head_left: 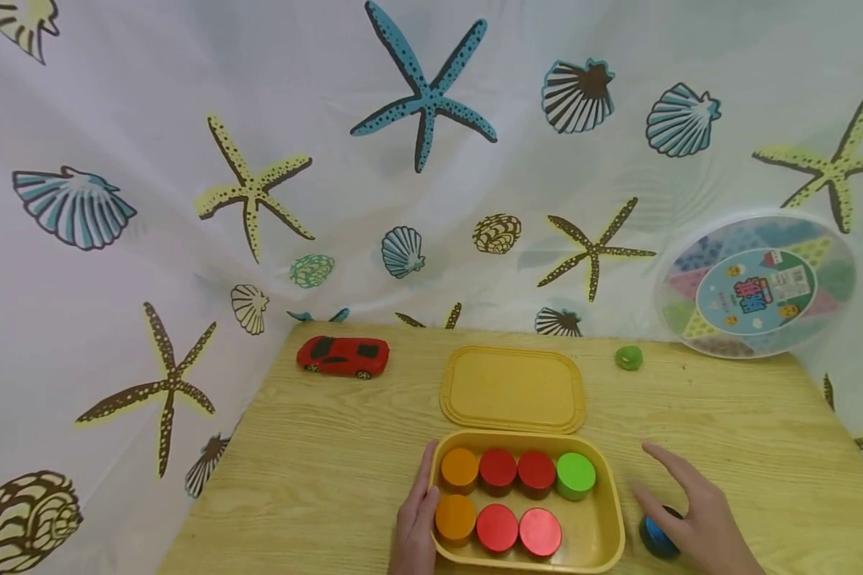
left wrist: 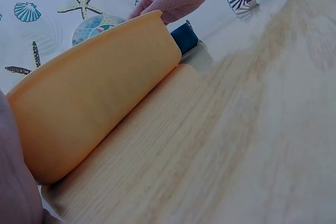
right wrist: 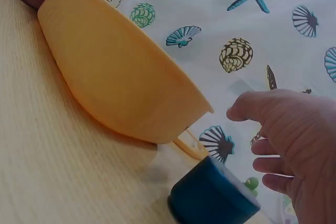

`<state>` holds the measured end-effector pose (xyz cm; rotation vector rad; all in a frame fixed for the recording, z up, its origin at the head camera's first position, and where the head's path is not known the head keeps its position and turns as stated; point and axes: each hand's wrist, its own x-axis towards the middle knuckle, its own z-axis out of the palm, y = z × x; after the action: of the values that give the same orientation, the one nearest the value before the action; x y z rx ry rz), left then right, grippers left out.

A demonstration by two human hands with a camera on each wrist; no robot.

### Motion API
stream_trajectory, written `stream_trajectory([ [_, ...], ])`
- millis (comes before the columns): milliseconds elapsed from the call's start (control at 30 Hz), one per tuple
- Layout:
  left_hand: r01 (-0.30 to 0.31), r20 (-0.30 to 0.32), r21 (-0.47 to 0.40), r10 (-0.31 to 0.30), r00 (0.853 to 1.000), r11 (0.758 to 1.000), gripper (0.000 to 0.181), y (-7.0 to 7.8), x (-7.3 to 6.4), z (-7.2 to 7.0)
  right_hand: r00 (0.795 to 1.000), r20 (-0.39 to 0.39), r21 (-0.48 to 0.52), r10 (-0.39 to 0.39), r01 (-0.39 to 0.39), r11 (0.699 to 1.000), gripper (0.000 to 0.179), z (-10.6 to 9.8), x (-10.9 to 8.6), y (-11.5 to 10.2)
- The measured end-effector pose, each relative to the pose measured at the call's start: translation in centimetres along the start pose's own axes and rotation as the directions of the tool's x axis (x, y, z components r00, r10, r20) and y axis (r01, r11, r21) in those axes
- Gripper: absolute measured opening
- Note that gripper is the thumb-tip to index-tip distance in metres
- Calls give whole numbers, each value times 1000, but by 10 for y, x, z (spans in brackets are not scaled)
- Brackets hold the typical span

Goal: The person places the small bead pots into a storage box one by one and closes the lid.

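Note:
A yellow box [head_left: 611,531] stands at the table's front, holding several small round tubs: two orange [head_left: 460,469], one green [head_left: 575,474] and several red [head_left: 498,527]. My left hand [head_left: 415,523] rests along the box's left wall, fingers fairly straight; its fingertips are hidden in the left wrist view. To the right of the box a blue tub [right wrist: 212,195] sits on the table. Close by it is my right hand [head_left: 708,519], thumb and fingers spread apart, with nothing held. In the right wrist view a gap shows between that hand and the tub.
Behind the box lies a flat yellow lid [head_left: 512,390]. A red toy car [head_left: 343,357] stands at the back left, a small green object [head_left: 629,357] at the back right. A round patterned package [head_left: 755,287] leans against the shell-print curtain [head_left: 316,72].

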<state>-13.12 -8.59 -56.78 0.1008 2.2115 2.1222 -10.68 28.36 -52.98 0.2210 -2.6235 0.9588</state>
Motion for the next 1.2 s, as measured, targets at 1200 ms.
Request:
stream_trajectory([
  [1200,13,13,-20,-13,1000,1000,55,1,1,1,864,46,81,502,-504,860,97,12,-55,12],
])
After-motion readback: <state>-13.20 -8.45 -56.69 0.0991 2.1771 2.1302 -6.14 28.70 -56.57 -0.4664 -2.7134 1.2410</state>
